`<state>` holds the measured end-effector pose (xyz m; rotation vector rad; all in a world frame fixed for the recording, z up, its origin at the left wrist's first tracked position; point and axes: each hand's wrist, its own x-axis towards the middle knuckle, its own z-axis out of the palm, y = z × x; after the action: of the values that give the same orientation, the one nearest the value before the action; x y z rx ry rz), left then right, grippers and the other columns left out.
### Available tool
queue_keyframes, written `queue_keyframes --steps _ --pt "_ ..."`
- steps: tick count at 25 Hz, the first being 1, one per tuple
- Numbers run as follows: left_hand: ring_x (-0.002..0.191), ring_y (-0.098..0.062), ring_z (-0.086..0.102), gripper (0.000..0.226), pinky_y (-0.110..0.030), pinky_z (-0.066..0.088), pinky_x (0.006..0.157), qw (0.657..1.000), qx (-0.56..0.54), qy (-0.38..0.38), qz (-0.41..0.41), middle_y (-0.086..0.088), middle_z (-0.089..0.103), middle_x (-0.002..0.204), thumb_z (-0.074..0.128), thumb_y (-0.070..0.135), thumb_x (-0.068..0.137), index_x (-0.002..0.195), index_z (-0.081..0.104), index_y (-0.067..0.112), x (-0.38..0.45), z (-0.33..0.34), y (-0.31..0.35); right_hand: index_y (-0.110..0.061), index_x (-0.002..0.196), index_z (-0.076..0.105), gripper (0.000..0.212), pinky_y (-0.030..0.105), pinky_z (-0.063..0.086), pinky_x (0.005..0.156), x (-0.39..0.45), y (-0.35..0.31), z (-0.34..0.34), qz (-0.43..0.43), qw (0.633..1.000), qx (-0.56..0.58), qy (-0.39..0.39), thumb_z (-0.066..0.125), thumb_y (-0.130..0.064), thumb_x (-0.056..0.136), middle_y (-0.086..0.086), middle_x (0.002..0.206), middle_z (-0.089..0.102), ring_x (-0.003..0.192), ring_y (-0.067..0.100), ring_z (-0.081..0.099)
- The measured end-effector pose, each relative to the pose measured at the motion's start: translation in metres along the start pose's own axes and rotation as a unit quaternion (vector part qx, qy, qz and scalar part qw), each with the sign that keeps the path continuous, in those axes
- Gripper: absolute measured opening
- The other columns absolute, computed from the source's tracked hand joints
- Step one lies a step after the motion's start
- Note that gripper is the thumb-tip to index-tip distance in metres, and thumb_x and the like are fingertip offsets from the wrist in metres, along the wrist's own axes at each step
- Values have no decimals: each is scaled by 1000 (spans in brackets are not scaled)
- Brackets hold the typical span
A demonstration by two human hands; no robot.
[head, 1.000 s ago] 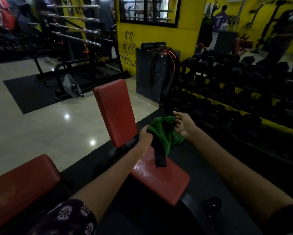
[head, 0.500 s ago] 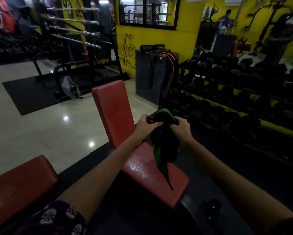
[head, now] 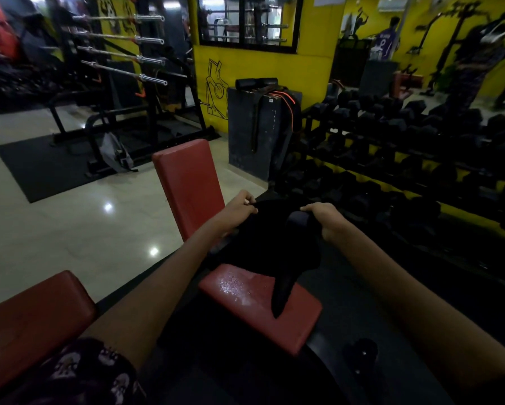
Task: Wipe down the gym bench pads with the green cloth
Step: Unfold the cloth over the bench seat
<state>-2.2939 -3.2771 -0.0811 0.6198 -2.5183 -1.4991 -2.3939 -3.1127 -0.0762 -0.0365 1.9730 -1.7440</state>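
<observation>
Head view is showing the left hand (head: 239,213) gripping one edge of the cloth (head: 270,244) – it is looking almost black here – and the right hand (head: 325,220) clutching the other, the cloth hanging above the damp seat pad (head: 245,299), its tail dangling.

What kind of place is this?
A gym, almost certainly: a long dumbbell rack, barbells stored on a stand, and red padded benches on black floor mats.
</observation>
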Motion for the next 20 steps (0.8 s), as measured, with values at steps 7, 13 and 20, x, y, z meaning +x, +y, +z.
queue_keyframes --steps 7,13,20 --pt "76 -15 47 12 -19 34 56 981 181 -29 66 -8 53 91 50 0 88 88 46 12 1 1 -1 -10 89 57 32 29 40 58 4 -15 10 -83 993 60 61 35 12 88 9 91 51 73 15 47" --pt "99 -32 60 39 -30 44 85 961 199 40 187 -25 61 111 40 -16 84 119 55 -10 0 32 -28 -11 70 61 44 32 43 61 12 -27 11 -118 978 117 126 29 13 86 6 84 56 66 15 50" --pt "83 -14 57 55 -21 47 67 999 -27 -5 37 -7 61 106 67 44 82 122 55 8 -4 57 -3 -18 73 63 36 37 53 76 21 -16 15 -117 981 65 139 42 6 88 10 93 62 83 26 60"
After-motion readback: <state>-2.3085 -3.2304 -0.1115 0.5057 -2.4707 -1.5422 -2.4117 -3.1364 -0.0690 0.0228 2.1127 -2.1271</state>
